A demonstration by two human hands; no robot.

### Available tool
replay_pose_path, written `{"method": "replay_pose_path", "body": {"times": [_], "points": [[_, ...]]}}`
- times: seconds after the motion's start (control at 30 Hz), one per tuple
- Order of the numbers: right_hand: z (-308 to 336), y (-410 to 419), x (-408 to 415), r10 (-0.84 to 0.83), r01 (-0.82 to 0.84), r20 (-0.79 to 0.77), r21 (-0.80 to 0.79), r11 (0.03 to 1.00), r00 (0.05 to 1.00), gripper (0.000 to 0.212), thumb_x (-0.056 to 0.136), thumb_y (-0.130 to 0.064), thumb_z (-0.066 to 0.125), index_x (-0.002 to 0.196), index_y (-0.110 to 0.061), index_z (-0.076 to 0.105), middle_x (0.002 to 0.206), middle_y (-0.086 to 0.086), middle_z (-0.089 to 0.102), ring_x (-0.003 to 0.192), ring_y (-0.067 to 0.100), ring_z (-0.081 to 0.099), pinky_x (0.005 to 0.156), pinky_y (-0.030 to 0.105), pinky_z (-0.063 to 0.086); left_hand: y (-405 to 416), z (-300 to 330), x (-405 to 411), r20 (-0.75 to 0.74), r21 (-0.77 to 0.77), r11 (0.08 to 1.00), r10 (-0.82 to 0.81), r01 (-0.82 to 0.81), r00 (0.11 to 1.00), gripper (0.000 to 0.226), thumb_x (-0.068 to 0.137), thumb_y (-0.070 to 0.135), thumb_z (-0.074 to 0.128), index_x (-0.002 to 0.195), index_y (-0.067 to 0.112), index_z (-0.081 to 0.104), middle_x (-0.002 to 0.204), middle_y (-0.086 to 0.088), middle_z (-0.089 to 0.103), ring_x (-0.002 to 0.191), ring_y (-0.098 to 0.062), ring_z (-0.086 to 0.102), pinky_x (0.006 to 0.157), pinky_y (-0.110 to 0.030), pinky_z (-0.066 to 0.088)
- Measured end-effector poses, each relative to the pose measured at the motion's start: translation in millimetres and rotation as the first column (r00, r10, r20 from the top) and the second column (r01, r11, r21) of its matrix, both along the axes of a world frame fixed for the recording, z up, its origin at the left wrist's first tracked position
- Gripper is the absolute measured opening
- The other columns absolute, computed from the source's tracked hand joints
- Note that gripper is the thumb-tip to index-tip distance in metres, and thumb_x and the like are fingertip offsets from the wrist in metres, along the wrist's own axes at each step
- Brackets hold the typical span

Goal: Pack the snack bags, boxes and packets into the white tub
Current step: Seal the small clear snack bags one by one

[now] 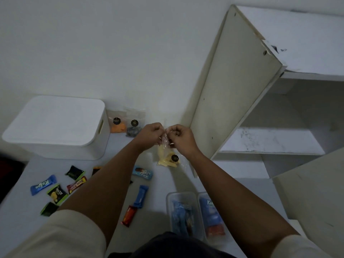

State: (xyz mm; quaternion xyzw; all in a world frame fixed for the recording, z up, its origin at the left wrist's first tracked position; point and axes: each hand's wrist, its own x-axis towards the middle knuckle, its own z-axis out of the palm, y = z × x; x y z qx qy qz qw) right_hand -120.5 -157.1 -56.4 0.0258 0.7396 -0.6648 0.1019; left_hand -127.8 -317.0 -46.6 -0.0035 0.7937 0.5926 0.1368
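Since the clear snack bag (167, 157) is thin film part-filled with pale yellow pieces, you should expect it light, floppy and likely crushable; take it by the gathered neck, not the filled belly. It hangs over the table (115, 198), right of the white tub (55, 127), whose lid is on. Your left hand (149, 134) and right hand (181, 137) are both curled tight, fingertips pinching the twisted top between them. A black round sticker marks the front. Small wrapped packets lie scattered near your left arm.
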Motion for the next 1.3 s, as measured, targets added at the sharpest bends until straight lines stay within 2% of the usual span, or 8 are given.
{"method": "replay_pose_path", "body": {"times": [0.27, 0.43, 0.7, 0.77, 0.9, 1.07, 1.2, 1.3], "points": [[-1.0, -7.9, 5.9, 0.053, -0.055, 0.059, 0.04, 0.998, 0.997, 0.014, 0.086, 0.003, 0.073, 0.078, -0.009, 0.072, 0.066, 0.007, 0.068, 0.056, 0.016, 0.063, 0.061, 0.032, 0.056, -8.7, 3.2, 1.1, 0.03, 0.058, 0.981, 0.184, -0.185, 0.983, 0.02, 0.102, 0.02, 0.056, 0.088, 0.005, 0.056, 0.078, -0.016, 0.065, 0.065, -0.02, 0.068, 0.066, -0.032, 0.055], [2.8, -8.5, 5.1, -0.019, 0.018, 0.015, 0.04, 0.999, 1.0, 0.008, 0.086, 0.003, 0.072, 0.085, -0.004, 0.075, 0.07, 0.01, 0.071, 0.064, 0.022, 0.066, 0.065, 0.033, 0.06, -7.1, 1.7, 8.8, 0.129, 0.087, 0.994, 0.056, -0.068, 0.99, 0.015, 0.097, 0.005, 0.054, 0.084, 0.0, 0.061, 0.069, -0.01, 0.064, 0.061, -0.021, 0.058, 0.061, -0.029, 0.045], [9.3, -0.9, -0.1, 0.099, -0.108, 0.053, 0.213, 0.971, 0.994, 0.009, 0.091, -0.012, 0.071, 0.086, -0.009, 0.077, 0.08, 0.006, 0.073, 0.078, 0.018, 0.067, 0.077, 0.044, 0.062, -17.9, -4.1, 15.7, 0.112, 0.066, 0.991, 0.107, -0.115, 0.988, 0.011, 0.095, 0.005, 0.056, 0.1, -0.001, 0.064, 0.089, -0.016, 0.072, 0.073, -0.019, 0.068, 0.068, -0.032, 0.056], [10.6, 1.4, -3.6, 0.109, -0.117, 0.044, 0.233, 0.965, 0.993, 0.009, 0.092, -0.012, 0.069, 0.086, -0.01, 0.077, 0.082, 0.003, 0.072, 0.081, 0.017, 0.067, 0.079, 0.045, 0.062, -25.3, -14.1, 13.0, -0.015, -0.004, 0.972, 0.233, -0.234, 0.972, 0.028, 0.089, 0.007, 0.061, 0.117, 0.01, 0.058, 0.098, -0.012, 0.065, 0.079, -0.02, 0.061, 0.069, -0.032, 0.051], [12.7, 9.9, -11.2, 0.222, -0.236, 0.118, 0.124, 0.964, 0.968, 0.005, 0.091, -0.008, 0.069, 0.091, -0.007, 0.074, 0.093, 0.009, 0.072, 0.091, 0.017, 0.068, 0.086, 0.044, 0.061, -44.1, -36.4, 5.1, -0.04, -0.09, 0.956, 0.278, -0.281, 0.96, 0.08, 0.073, 0.014, 0.071, 0.146, 0.024, 0.04, 0.13, -0.002, 0.047, 0.119, -0.024, 0.053, 0.098, -0.043, 0.051], [5.9, 11.0, -25.2, 0.172, -0.18, 0.158, 0.035, 0.983, 0.972, 0.016, 0.095, -0.014, 0.064, 0.097, -0.001, 0.072, 0.095, 0.011, 0.071, 0.093, 0.025, 0.067, 0.08, 0.039, 0.061, -51.7, -41.0, 1.7, -0.036, -0.136, 0.938, 0.318, -0.32, 0.947, 0.012, 0.096, 0.015, 0.062, 0.106, 0.011, 0.066, 0.104, -0.006, 0.063, 0.098, -0.019, 0.058, 0.086, -0.031, 0.046], [-14.1, 1.8, -34.1, 0.104, -0.09, 0.226, -0.072, 0.993, 0.969, 0.042, 0.095, -0.046, 0.065, 0.116, -0.011, 0.071, 0.113, 0.008, 0.076, 0.104, 0.019, 0.072, 0.084, 0.038, 0.06, -58.7, -59.4, -10.2, 0.098, 0.017, 0.913, 0.403, -0.407, 0.91, 0.019, 0.097, 0.016, 0.059, 0.081, 0.02, 0.069, 0.085, -0.005, 0.067, 0.081, -0.02, 0.061, 0.075, -0.039, 0.052], [-47.7, -12.7, -42.6, 0.056, -0.073, 0.201, 0.08, 0.994, 0.978, 0.028, 0.089, -0.03, 0.077, 0.113, -0.018, 0.07, 0.106, -0.004, 0.073, 0.095, 0.008, 0.068, 0.078, 0.033, 0.057, -55.7, -68.7, -22.3, 0.209, 0.112, 0.885, 0.424, -0.452, 0.881, 0.015, 0.098, 0.018, 0.058, 0.086, 0.018, 0.067, 0.097, -0.011, 0.071, 0.09, -0.02, 0.063, 0.075, -0.042, 0.054]]}}
